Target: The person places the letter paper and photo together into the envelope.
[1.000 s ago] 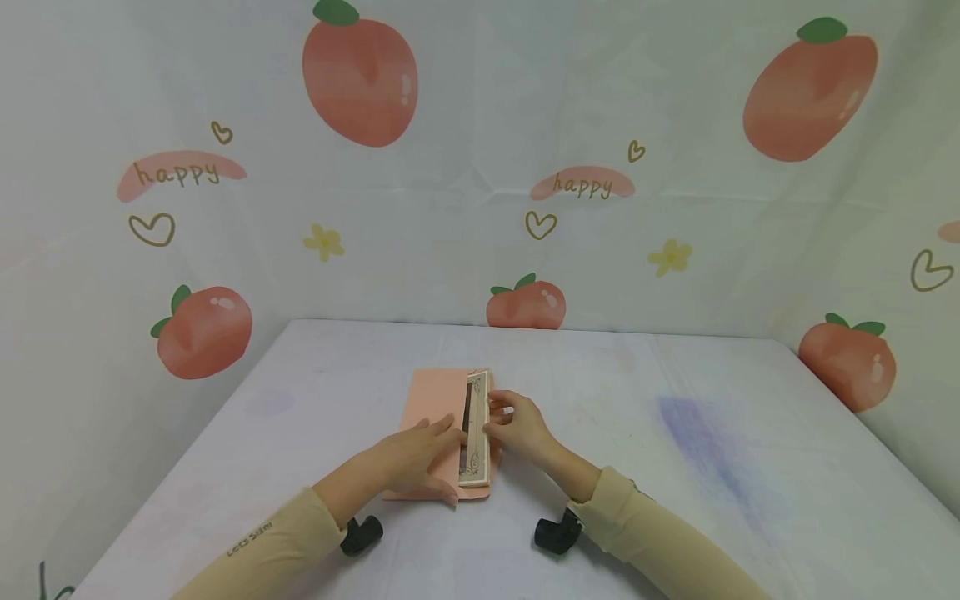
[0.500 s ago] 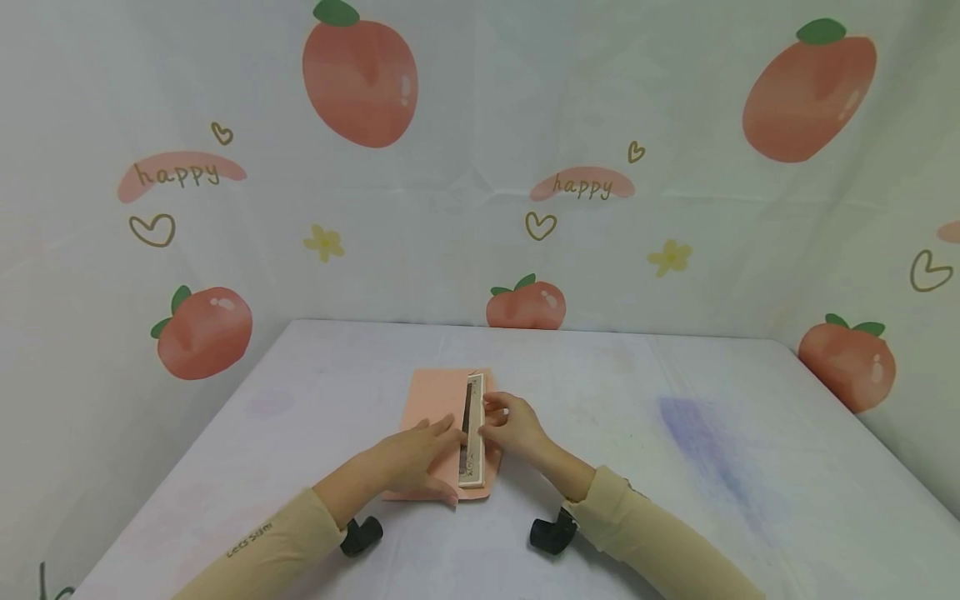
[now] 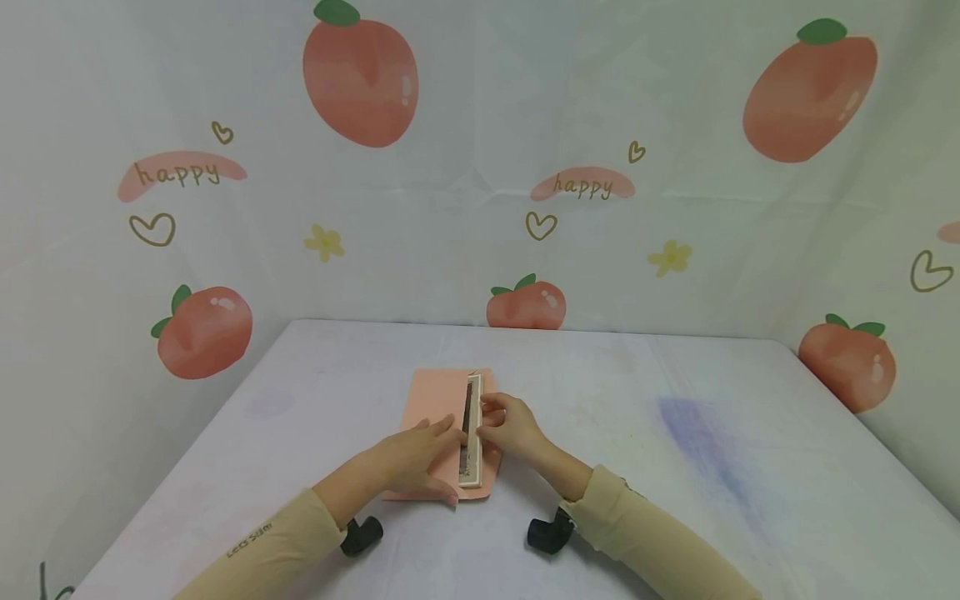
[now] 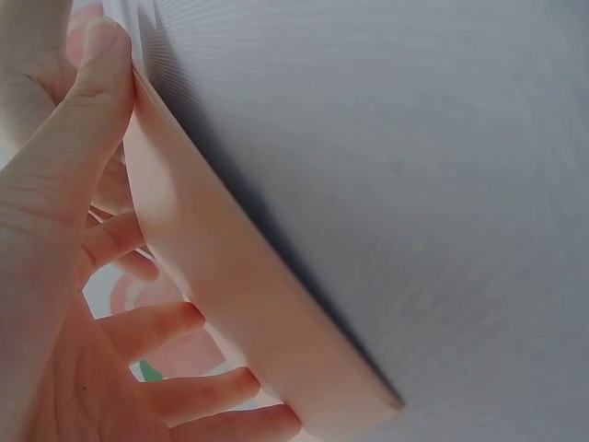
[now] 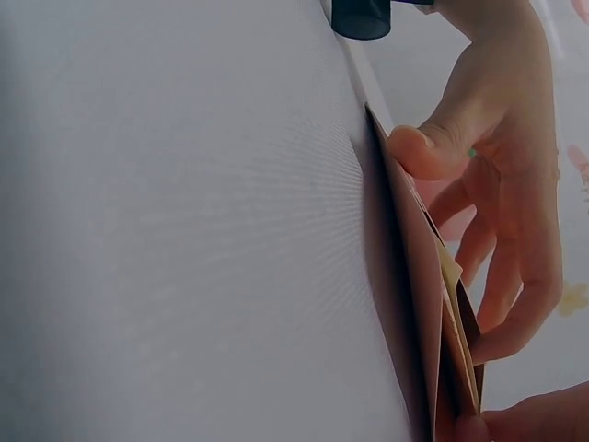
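A pink envelope [image 3: 435, 392] lies on the table, with a cream card [image 3: 472, 467] partly inside it. The strip of card still showing has a dark band and ornate printed corners. Spread straight fingers of my left hand [image 3: 420, 454] press on the envelope's left part, and the thumb rests at its near edge. On the other side my right hand [image 3: 517, 429] pinches the card's right edge with thumb and curled fingers. The left wrist view has the envelope [image 4: 212, 249] edge-on under the left fingers. In the right wrist view, right fingertips [image 5: 543, 419] show at the bottom.
The table [image 3: 600, 383] has a pale cloth with a purple smudge [image 3: 697, 442] to the right. A curtain [image 3: 465, 192] printed with peaches hangs behind. Black wrist cameras sit below the left wrist [image 3: 362, 536] and the right wrist [image 3: 550, 533].
My right hand has moved slightly left, and the card has slid deeper into the envelope, leaving a narrower strip. The left hand and envelope have stayed in place.
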Demonstrator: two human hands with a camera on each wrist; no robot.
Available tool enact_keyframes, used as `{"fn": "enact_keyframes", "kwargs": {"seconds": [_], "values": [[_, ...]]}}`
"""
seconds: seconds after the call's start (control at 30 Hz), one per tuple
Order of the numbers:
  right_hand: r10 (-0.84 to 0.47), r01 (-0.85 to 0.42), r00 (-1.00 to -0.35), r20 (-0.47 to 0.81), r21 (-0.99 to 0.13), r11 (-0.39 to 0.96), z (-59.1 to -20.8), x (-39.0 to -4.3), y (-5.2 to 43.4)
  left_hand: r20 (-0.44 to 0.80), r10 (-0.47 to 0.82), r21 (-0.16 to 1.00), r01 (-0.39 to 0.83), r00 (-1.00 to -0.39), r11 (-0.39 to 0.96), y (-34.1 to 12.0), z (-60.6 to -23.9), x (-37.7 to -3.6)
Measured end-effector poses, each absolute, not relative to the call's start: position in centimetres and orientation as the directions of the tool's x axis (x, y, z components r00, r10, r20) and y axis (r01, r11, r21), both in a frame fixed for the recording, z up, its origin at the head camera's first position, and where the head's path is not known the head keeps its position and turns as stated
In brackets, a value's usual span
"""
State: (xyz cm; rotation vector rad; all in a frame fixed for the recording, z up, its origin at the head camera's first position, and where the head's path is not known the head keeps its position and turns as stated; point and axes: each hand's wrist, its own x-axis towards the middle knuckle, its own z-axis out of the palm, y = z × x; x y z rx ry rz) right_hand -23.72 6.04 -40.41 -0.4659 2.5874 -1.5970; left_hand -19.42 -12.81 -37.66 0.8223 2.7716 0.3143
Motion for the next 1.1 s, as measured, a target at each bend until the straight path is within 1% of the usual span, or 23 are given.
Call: {"fn": "enact_keyframes", "kwargs": {"seconds": [0.77,1.1], "values": [[-0.313,-0.248,-0.942,0.122,-0.881,0.403,-40.59,-23.81,5.55,-0.163,0.554,0.256,0.507,-0.817,0.823,-12.83,-37.66,-19.40],[-0.313,-0.225,-0.945,0.091,-0.878,0.423,-40.52,-23.73,5.20,-0.161,0.554,0.255,0.508,-0.817,0.823,-12.84,-37.49,-19.23]]}}
